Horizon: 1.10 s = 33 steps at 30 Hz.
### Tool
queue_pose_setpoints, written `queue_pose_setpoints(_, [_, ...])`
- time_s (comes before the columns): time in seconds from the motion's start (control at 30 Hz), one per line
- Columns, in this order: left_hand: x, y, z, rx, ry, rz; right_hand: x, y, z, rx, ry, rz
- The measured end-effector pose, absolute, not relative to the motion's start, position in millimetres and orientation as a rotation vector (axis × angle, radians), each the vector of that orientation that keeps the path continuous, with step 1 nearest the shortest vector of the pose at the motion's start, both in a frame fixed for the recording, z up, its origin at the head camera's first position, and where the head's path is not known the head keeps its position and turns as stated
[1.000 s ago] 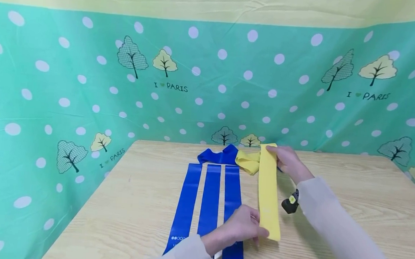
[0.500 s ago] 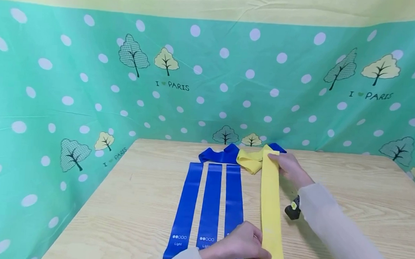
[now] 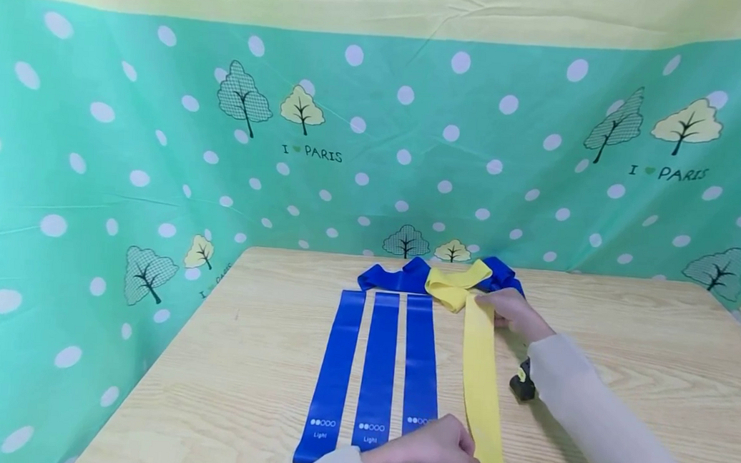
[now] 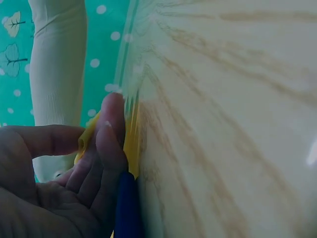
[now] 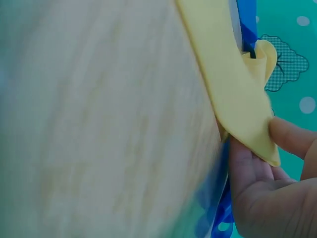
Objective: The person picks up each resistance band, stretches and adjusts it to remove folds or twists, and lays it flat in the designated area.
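Observation:
A flat yellow resistance band (image 3: pixel 480 390) stretches lengthwise at the right of the row. Its near end is pinched by my left hand (image 3: pixel 436 448), low over the table; in the left wrist view the thumb and fingers close on the folded yellow edge (image 4: pixel 85 141). At the far end my right hand (image 3: pixel 514 315) grips the band, thumb on top and fingers beneath, as the right wrist view also shows. Left of it lie three flat blue resistance bands (image 3: pixel 334 365), side by side and marked "Light". My left hand covers the lower part of the nearest blue one (image 3: pixel 422 364).
Crumpled blue bands (image 3: pixel 396 280) and a crumpled yellow band (image 3: pixel 450 291) lie at the back of the wooden table (image 3: pixel 238 366). Another blue one (image 3: pixel 502 273) sits behind my right hand. A green dotted cloth (image 3: pixel 320 206) hangs beyond the table's back edge.
Both hands have brought the yellow band nearer and lower toward the table. Its far end has come away from the back bands, which show more now.

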<state>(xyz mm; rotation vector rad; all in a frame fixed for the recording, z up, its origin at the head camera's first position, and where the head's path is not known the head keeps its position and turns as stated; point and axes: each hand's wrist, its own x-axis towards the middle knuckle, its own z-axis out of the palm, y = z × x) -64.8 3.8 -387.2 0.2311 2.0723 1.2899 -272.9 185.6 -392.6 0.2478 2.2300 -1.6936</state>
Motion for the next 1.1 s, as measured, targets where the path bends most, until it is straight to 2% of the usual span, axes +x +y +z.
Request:
queue_pose_setpoints(0.3, [-67, -2, -387, 0.223, 2.063, 1.221, -280, 171, -394, 0.144, 2.274, -1.622])
queue_pose_setpoints(0.67, [-77, -6, -392, 0.204, 1.945, 1.292, -286, 164, -401, 0.085, 1.652, -2.12])
queue_pose_setpoints(0.93, [-78, -5, -388, 0.257, 1.951, 1.28, -292, 165, -400, -0.05, 2.093, -1.774])
queue_pose_setpoints(1.1, [-79, -5, -387, 0.256, 1.989, 1.212, -295, 164, -400, -0.031, 2.068, -1.794])
